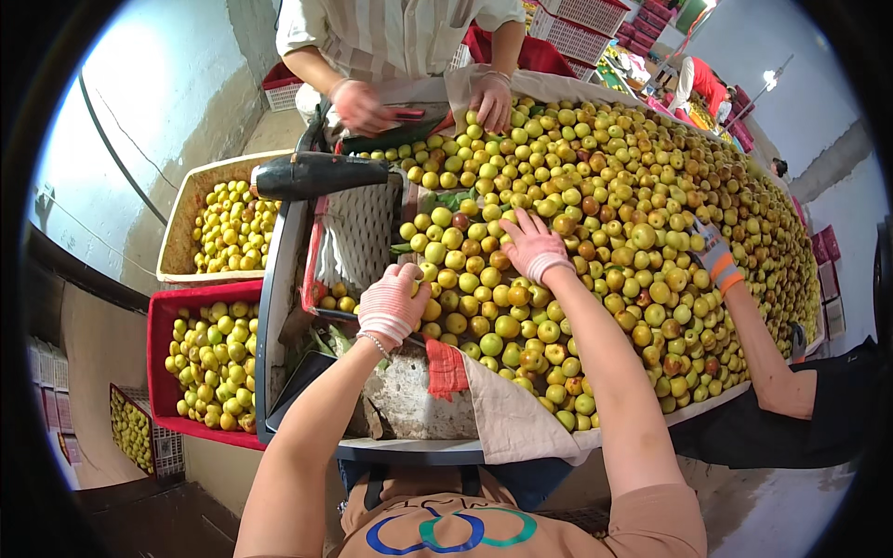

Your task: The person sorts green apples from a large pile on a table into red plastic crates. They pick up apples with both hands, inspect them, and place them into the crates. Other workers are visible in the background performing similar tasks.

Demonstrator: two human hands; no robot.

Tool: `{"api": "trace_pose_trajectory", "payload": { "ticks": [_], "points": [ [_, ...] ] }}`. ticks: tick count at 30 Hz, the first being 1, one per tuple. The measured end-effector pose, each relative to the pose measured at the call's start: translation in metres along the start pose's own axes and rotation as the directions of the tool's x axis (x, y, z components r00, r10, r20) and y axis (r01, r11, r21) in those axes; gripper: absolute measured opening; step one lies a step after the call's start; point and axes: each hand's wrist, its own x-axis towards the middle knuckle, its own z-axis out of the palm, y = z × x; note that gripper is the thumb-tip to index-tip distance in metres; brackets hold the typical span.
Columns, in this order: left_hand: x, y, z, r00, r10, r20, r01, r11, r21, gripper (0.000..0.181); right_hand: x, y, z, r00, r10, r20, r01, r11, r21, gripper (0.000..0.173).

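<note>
A thick layer of green and brownish jujube-like fruits (614, 230) covers the large cloth-edged table. My left hand (393, 303), in a pink-and-white striped glove, is at the near left edge of the pile, beside a net-lined, red-edged opening (352, 237); its fingers are curled by a fruit, and whether they grip it I cannot tell. My right hand (536, 245), gloved alike, lies palm down with fingers spread on the fruits. A black hand-held tool, resembling a hair dryer (317, 176), rests across the far end of the opening.
A cream bin (174, 230) and a red-lined bin (159, 363) of fruits stand at the left. Across the table a co-worker's gloved hands (492, 101) touch fruits; another's gloved hand (713, 252) is at the right. A cloth flap (513, 411) hangs over the near edge. Stacked crates (575, 31) stand behind.
</note>
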Motion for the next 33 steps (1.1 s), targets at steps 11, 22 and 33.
{"api": "trace_pose_trajectory", "payload": {
  "ticks": [11,22,33],
  "points": [
    [-0.004,0.007,-0.006,0.997,-0.049,0.060,0.048,0.999,0.009,0.024,-0.119,-0.019,-0.002,0.696,-0.697,0.173,0.718,0.682,-0.140,0.063],
    [-0.004,0.008,-0.004,0.998,0.023,-0.060,-0.024,1.000,-0.013,0.018,-0.027,-0.061,0.010,0.817,-0.534,0.219,0.569,0.807,-0.157,0.087],
    [-0.005,0.008,-0.008,1.000,-0.016,-0.006,0.016,0.999,-0.029,0.022,0.030,0.002,-0.026,0.747,-0.209,-0.631,0.242,0.970,-0.035,0.022]
  ]
}}
